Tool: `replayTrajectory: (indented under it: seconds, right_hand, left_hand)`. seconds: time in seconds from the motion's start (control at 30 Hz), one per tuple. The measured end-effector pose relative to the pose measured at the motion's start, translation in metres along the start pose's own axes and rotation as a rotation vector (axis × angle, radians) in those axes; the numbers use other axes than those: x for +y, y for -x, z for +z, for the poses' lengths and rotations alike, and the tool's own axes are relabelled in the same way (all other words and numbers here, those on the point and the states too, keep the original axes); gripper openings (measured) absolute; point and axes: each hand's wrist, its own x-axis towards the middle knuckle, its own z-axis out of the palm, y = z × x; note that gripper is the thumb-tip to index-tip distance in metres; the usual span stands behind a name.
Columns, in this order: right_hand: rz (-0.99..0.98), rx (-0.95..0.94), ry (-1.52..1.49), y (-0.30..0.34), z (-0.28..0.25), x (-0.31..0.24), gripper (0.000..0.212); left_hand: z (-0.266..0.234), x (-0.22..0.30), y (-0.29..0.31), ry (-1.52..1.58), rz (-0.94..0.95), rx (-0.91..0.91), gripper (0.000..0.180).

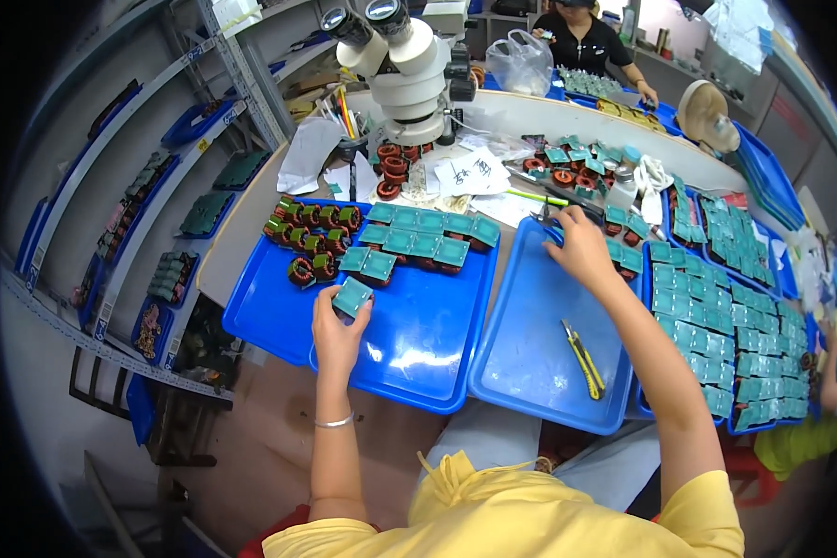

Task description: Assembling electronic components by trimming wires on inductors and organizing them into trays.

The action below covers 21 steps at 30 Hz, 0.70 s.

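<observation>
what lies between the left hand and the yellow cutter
Between left hand and yellow cutter: bare stretches of the left tray and the middle tray, plus facing rims, in the head view.

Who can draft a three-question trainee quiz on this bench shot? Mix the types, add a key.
1. Which of the wearer's hands holds a green-topped part?
2. True or false: the yellow knife is being held.
3. What rises beyond the left tray: (a) a kettle, (b) a microscope, (c) a drill?

Key:
1. The left hand.
2. False: it lies in the middle tray.
3. (b), a microscope.
</observation>
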Motion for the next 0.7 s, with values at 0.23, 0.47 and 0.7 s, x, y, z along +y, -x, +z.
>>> replayTrajectory:
  seconds: [0.23, 0.47, 0.7]
  right_hand:
    - [-0.011, -0.303, -1.132, 0.070, -0.079, -0.069, 0.044]
    - [0.144, -0.315, -1.366, 0.151, -0.119, -0.075, 0.057]
    - [0.270, -0.062, -1.351, 0.210, -0.146, -0.063, 0.063]
  left_hand:
    - [-0.023, 0.094, 0.048, 1.458, -0.329, -0.699, 0.043]
    - [-0.025, 0.153, 0.081, 1.667, -0.418, -1.247, 0.046]
    - [-0.021, 0.194, 0.114, 1.786, -0.649, -1.586, 0.058]
